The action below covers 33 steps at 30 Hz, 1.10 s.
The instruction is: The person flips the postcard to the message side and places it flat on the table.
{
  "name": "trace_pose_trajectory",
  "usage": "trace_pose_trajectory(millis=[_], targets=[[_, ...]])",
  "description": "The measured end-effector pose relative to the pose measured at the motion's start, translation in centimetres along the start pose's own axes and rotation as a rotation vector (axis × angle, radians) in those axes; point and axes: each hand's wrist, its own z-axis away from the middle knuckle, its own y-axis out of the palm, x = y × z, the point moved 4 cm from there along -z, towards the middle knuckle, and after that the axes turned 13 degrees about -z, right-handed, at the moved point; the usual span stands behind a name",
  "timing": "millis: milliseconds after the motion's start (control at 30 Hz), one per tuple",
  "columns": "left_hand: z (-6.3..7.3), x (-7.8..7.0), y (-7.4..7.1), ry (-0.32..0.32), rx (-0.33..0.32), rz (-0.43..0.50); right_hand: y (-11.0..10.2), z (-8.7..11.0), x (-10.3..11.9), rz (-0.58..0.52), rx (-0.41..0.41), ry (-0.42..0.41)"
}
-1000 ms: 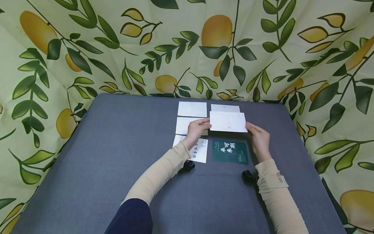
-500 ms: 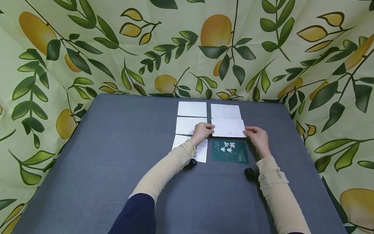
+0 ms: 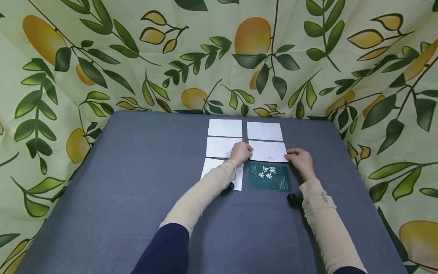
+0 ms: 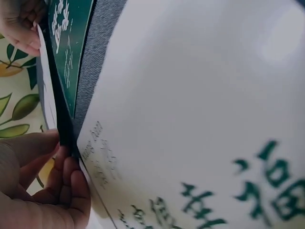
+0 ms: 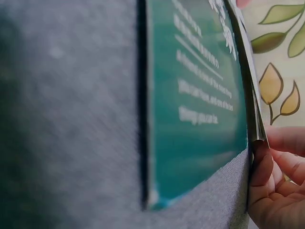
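A white card (image 3: 268, 151) with a small mark near its front edge lies level between my two hands, in the middle of the right column of cards. Its left edge is pinched between thumb and fingers of my left hand (image 3: 241, 153), and its right edge by my right hand (image 3: 301, 163). In the left wrist view the card (image 4: 47, 86) shows edge-on, slightly raised. Just in front of it is a dark green card (image 3: 269, 177) with white lettering. My left forearm covers part of a white card (image 3: 209, 166) with green lettering, at the front of the left column.
Behind are a white card (image 3: 265, 131) at the back right, another white card (image 3: 224, 128) at the back left and a third white card (image 3: 218, 147) in the left middle. A grey cloth covers the table (image 3: 137, 182); a leaf-patterned curtain (image 3: 205, 49) hangs around it.
The held white card has come down and toward me from over the back right card to just behind the green one. Both hands have moved with it, the left also slightly right.
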Motion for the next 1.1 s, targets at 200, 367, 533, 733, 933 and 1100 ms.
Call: trace_pose_trajectory(millis=[200,367,533,733,933,1100], targets=[[-0.5,-1.0,0.0,0.033,-0.034,-0.128,0.0,-0.4,0.3,0.086,-0.003,-0.011],[-0.2,-2.0,0.0,0.074,-0.065,-0.257,0.3,-0.6,0.5,0.205,0.032,-0.052],[-0.2,-2.1,0.2,0.093,-0.087,-0.351,0.2,-0.6,0.6,0.230,0.063,-0.050],[-0.2,-2.1,0.0,0.141,-0.102,-0.414,0.3,-0.6,0.4,0.212,0.068,-0.055],[0.1,-2.1,0.1,0.212,-0.108,-0.459,0.3,0.2,0.3,0.184,0.049,-0.057],[1.4,-2.1,-0.3,0.296,-0.168,-0.492,0.8,1.5,0.2,0.129,0.034,-0.082]])
